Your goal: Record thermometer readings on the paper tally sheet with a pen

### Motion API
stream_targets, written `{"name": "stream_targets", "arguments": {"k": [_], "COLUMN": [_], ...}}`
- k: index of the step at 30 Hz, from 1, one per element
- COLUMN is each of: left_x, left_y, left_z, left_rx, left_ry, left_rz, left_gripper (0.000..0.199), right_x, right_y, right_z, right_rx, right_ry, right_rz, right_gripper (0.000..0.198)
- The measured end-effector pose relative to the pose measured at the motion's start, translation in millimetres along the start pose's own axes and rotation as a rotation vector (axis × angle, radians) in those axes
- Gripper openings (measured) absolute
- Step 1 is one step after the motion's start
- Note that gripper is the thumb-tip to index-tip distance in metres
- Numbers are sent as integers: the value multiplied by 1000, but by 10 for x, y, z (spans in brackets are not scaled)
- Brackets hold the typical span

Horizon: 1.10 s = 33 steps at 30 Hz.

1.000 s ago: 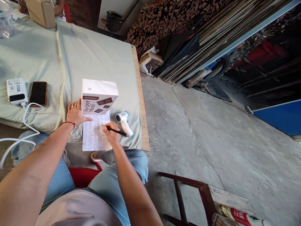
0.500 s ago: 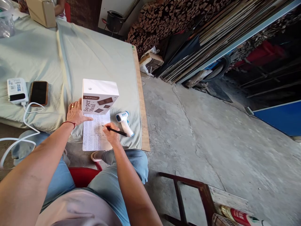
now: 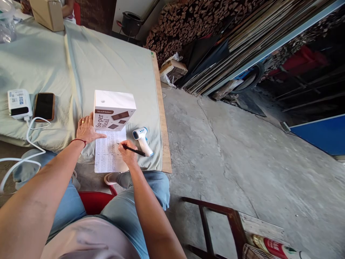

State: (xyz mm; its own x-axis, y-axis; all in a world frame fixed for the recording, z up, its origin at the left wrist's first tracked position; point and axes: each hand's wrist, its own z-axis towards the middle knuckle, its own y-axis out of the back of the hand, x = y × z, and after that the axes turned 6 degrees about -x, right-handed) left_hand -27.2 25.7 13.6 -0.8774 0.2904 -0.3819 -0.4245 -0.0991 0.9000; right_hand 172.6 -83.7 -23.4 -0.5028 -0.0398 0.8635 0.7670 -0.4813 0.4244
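Observation:
A black pen is gripped in my right hand, its tip at the right part of a sheet of paper covered in rows of handwriting. The sheet lies at the table's near edge and hangs slightly over it. My left hand lies flat with fingers spread, thumb over the paper's upper left and fingers beside a white box. That box is printed "Super Meal" and stands upright behind the paper. Just right of my right hand lies a white and blue infrared thermometer.
On the cloth-covered table are a phone and a white device with a cable. A person's arm shows behind a cardboard box at the far left. A wooden stool stands on the floor at lower right.
The pen tip and my right hand have shifted very slightly on the paper. My left hand, the box and the thermometer stay in place.

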Motion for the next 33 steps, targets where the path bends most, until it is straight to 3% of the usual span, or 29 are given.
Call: {"name": "stream_targets", "arguments": {"k": [13, 33], "left_x": [-25, 10], "left_y": [32, 8], "left_z": [-2, 3], "left_rx": [22, -3], "left_ry": [10, -1], "left_rz": [15, -27], "left_gripper": [117, 119], "right_x": [-54, -60], "right_y": [-4, -9], "right_z": [0, 6], "right_rx": [-63, -44], "right_ry": [5, 62], "right_rz": [-19, -75], "right_gripper": [15, 13]}}
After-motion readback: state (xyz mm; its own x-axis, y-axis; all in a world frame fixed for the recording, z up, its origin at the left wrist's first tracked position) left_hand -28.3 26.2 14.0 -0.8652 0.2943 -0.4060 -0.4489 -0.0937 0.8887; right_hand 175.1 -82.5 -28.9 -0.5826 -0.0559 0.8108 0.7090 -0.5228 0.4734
